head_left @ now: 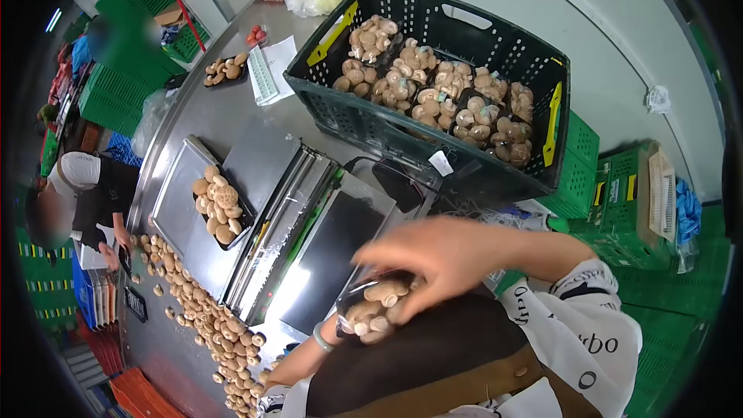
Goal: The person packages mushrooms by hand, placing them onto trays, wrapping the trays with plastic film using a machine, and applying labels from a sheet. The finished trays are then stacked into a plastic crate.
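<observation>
A film-wrapped tray of shiitake mushrooms (pixel 376 311) is held close to my apron, at the near edge of the wrapping machine. My left hand (pixel 331 331), with a bracelet at its wrist, grips the tray's left side; its fingers are mostly hidden behind the pack. Over the pack's upper right side is my right hand (pixel 433 259), blurred by motion. Its fingers stretch out to the left, with the thumb apart and down beside the mushrooms. The wrapping machine's dark plate (pixel 329 251) lies just beyond the pack.
A dark green crate (pixel 371 120) holds several packed mushroom trays. An unwrapped mushroom tray (pixel 220 205) rests on the machine's left side. Loose mushrooms (pixel 209 313) cover the steel table's (pixel 174 348) near part. A co-worker's hands (pixel 116 244) are at its left edge. Green crates (pixel 627 201) stand right.
</observation>
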`<state>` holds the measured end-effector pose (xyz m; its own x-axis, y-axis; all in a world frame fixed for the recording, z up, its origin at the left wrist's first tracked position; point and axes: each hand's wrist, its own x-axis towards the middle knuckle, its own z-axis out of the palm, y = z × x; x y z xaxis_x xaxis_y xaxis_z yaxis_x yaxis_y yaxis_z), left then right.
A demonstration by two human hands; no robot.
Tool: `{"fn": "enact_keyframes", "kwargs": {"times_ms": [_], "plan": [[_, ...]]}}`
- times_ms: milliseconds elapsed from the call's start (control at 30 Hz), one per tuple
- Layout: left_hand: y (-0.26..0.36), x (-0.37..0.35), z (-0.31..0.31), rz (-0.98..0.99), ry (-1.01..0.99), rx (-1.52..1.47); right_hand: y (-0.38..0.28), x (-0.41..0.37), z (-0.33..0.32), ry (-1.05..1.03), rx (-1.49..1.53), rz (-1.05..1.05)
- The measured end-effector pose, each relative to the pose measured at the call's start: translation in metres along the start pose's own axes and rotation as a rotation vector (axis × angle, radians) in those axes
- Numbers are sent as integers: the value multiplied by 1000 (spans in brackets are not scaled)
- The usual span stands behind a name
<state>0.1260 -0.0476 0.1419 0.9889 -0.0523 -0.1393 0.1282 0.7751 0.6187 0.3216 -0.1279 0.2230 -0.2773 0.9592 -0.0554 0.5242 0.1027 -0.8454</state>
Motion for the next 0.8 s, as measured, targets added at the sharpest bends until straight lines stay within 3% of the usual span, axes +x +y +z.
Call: {"fn": "enact_keyframes", "kwargs": {"times_ms": [33,67,100,133,167,200,233,267,333,467,567,633,667,733,800], "plan": [[-2,2,-6,8,29,66,-14,7,4,-183,-30,49],[-6,5,-13,34,84,178,-11,17,-2,-236,26,123],[-13,11,-25,82,171,367,-2,28,-14,-290,84,197],[-24,14,-41,165,286,752,10,36,-25,-344,141,272],[-31,20,-54,207,428,1024,31,31,-32,-81,156,186],[-31,26,-62,224,554,1058,58,30,-43,124,216,234],[-10,36,-48,97,547,278,77,30,-66,388,233,285],[1,36,-50,110,607,205,86,25,-97,615,235,342],[13,26,-67,170,714,74,172,23,-150,1021,647,295],[31,15,-91,301,907,42,278,39,-202,1425,744,257],[42,10,-99,316,976,31,404,51,-211,1518,665,429],[50,4,-104,333,1013,37,408,69,-205,1574,495,652],[58,2,-105,320,1051,38,428,72,-198,1499,449,718],[64,-10,-121,379,1118,149,528,52,-197,1330,406,765],[83,-28,-143,519,1280,420,519,46,-211,1251,104,1017]]}}
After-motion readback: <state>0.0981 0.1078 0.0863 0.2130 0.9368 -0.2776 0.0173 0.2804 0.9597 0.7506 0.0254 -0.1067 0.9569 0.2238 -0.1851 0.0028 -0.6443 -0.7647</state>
